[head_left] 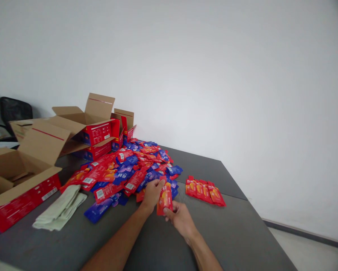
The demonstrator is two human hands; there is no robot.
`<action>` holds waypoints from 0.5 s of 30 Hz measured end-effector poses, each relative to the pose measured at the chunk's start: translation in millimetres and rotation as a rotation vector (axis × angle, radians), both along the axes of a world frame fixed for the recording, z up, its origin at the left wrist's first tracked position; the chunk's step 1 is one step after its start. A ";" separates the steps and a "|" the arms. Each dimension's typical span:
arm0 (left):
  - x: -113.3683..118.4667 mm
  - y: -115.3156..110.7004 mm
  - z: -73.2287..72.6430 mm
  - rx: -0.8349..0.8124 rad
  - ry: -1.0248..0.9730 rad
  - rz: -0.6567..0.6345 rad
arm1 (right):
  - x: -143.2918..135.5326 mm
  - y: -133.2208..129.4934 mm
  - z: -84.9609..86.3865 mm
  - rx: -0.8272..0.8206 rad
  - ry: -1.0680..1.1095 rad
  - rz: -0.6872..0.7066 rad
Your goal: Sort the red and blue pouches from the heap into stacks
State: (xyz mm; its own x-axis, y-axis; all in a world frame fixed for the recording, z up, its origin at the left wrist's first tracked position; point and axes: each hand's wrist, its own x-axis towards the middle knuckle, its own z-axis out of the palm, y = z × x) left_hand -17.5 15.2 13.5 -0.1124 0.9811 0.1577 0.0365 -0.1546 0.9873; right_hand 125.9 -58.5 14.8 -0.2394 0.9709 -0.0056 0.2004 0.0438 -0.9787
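Note:
A red pouch (165,197) with an orange print is held upright between both my hands. My left hand (152,194) pinches its upper left edge, and my right hand (181,219) grips its lower right corner with the thumb on the front. Just behind and to the left spreads a heap of red and blue pouches (135,165). To the right of my hands, several red pouches (204,191) lie side by side in an overlapping row on the dark table (231,226).
An open red carton (25,203) stands at the left, with a folded pale cloth (60,208) beside it. More open cartons (98,133) are stacked behind, near the white wall. A black chair (15,110) is at the far left. The table's right edge slopes away.

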 end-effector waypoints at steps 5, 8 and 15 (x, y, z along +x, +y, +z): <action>2.3 -0.6 -0.2 -0.026 -0.062 0.023 | -0.7 -1.6 1.4 -0.088 0.086 -0.029; 3.1 -1.6 0.6 -0.068 -0.118 -0.012 | -1.0 -5.2 5.3 -0.096 0.102 -0.025; 3.5 -2.8 5.5 -0.092 -0.152 -0.053 | 3.2 -1.9 3.6 -0.067 0.136 -0.048</action>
